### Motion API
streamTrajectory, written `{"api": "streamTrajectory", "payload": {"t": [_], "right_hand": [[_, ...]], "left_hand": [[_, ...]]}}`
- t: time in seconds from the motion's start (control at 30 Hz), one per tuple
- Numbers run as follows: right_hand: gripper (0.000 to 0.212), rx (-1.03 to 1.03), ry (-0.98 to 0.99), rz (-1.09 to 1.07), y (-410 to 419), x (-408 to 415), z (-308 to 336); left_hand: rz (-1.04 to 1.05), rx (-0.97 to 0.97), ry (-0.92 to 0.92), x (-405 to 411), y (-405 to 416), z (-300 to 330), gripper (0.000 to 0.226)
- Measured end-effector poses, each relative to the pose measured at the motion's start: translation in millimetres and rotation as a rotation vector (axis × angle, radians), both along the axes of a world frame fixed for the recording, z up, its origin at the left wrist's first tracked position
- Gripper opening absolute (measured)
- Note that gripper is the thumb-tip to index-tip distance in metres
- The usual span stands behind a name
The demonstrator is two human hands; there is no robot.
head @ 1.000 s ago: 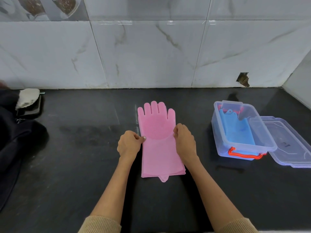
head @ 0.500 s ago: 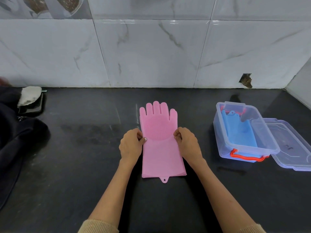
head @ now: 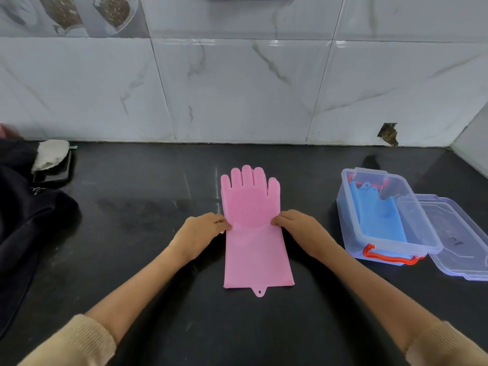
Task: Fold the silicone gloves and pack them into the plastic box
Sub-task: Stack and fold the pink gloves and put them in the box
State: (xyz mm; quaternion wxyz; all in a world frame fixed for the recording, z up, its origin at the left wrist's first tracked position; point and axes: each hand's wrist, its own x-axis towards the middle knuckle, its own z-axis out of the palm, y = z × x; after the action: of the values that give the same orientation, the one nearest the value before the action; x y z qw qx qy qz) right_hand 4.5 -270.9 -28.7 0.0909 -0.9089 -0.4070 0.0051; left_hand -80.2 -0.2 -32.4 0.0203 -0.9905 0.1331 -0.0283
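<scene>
A pink silicone glove (head: pixel 254 249) lies flat on the black counter (head: pixel 137 233), fingers pointing at the wall, cuff tab toward me. My left hand (head: pixel 199 233) pinches its left edge at the wrist. My right hand (head: pixel 301 229) pinches the right edge at the same height. To the right stands a clear plastic box (head: pixel 351 228) with a red handle, and a blue glove (head: pixel 377 217) lies folded inside it.
The box's clear lid (head: pixel 454 239) lies beside the box on its right. Dark cloth (head: pixel 29 223) covers the counter's left end, with a black tray and a pale rag (head: pixel 50 154) behind it. A marble tiled wall rises at the back.
Both hands stay on the glove's edges. The glove has been straightened so it lies squarer to me, and its cuff tab now shows fully.
</scene>
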Motion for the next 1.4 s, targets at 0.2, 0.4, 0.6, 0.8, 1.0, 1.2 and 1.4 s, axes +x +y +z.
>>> {"api": "streamTrajectory", "payload": {"t": [0.2, 0.4, 0.6, 0.8, 1.0, 1.2, 1.4], "right_hand": [[0.066, -0.24, -0.101, 0.119, -10.3, 11.2, 1.9], [0.053, -0.232, -0.084, 0.306, -14.8, 18.6, 8.1], [0.032, -0.08, 0.054, 0.042, 5.5, 12.8, 14.5], [0.039, 0.159, 0.07, -0.393, 33.1, 27.6, 18.5], [0.033, -0.139, -0.048, -0.524, 63.7, 36.1, 19.2], [0.018, -0.369, -0.069, -0.441, 64.6, 33.8, 15.5], [0.013, -0.314, -0.061, -0.527, 72.0, 34.4, 15.3]], "left_hand": [[-0.203, 0.21, 0.064, 13.5, 3.2, 1.4, 0.05], [-0.026, 0.085, -0.205, 38.3, -33.8, 1.6, 0.036], [0.432, -0.281, -0.08, 76.8, -98.1, 8.2, 0.025], [0.683, -0.318, -0.011, 47.9, -38.1, -1.5, 0.029], [0.925, -0.578, 0.226, 72.8, -48.5, 19.2, 0.003], [0.939, -0.56, 0.0, 61.8, -55.2, 2.7, 0.028], [0.857, -0.585, -0.212, 45.2, -59.8, -6.4, 0.033]]}}
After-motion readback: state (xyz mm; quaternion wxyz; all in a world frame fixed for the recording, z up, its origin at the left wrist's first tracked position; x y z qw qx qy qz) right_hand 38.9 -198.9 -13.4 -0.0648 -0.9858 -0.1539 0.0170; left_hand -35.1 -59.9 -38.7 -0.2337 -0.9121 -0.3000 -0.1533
